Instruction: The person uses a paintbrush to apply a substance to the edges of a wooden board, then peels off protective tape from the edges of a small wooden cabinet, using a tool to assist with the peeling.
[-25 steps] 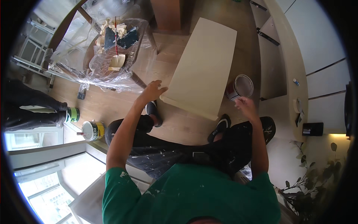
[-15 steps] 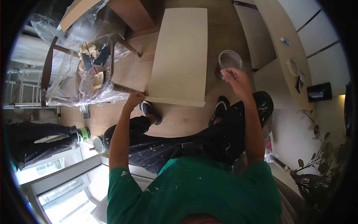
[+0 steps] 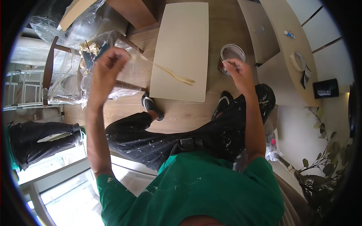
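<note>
My left hand (image 3: 107, 71) is raised over the left side, fingers pinched on one end of a strip of masking tape (image 3: 169, 72). The pale, twisted strip trails to the right in the air, its loose end above the long beige board (image 3: 181, 37). That board stretches away in front of my feet, its near end between my shoes. My right hand (image 3: 241, 77) hovers beside the board, just in front of an open paint bucket (image 3: 221, 67). Its thumb and fingers are closed together; whatever they hold, if anything, is too small to name.
On the left stands a wooden chair (image 3: 48, 71) under clear plastic sheeting, with crumpled tape and tools on it. A person's dark-trousered legs (image 3: 41, 137) show at far left. A counter (image 3: 279, 34) at right bears a tape roll (image 3: 293, 63). A leafy plant (image 3: 328, 169) stands lower right.
My left hand has risen up and left, pulling the tape strip off the board's near edge. My right hand has stayed near the bucket. The person at left has shifted slightly.
</note>
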Demonstrator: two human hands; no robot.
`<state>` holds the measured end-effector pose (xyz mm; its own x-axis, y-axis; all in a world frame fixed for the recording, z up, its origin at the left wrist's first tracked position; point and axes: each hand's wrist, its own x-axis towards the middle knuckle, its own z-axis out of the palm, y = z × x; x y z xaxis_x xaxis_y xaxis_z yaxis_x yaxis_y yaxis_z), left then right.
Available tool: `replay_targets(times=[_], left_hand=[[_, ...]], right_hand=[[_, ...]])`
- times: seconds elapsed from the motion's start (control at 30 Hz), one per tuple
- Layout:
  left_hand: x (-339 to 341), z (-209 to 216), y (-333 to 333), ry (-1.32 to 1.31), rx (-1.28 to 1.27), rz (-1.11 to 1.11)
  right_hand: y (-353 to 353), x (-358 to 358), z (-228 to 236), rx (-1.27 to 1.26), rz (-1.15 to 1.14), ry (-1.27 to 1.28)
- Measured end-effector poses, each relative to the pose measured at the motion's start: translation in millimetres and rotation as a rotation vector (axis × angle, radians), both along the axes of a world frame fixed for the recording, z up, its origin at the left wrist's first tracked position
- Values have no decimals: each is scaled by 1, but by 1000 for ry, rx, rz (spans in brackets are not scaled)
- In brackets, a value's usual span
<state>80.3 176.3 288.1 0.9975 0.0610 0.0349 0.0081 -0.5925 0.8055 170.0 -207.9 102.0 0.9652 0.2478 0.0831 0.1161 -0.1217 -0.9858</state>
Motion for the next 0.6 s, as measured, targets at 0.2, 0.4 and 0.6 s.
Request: replay_targets(times=[0.2,0.4,0.6], left_hand=[[16,52,132,-85,202,284],[5,75,289,-356,249,651],[-6,73,384,-446,319,800]], right_hand=[[-3,4,1,4,-35,4],[-13,3,-8,-77,-34,34],[-7,7,-8,-131,-59,97]])
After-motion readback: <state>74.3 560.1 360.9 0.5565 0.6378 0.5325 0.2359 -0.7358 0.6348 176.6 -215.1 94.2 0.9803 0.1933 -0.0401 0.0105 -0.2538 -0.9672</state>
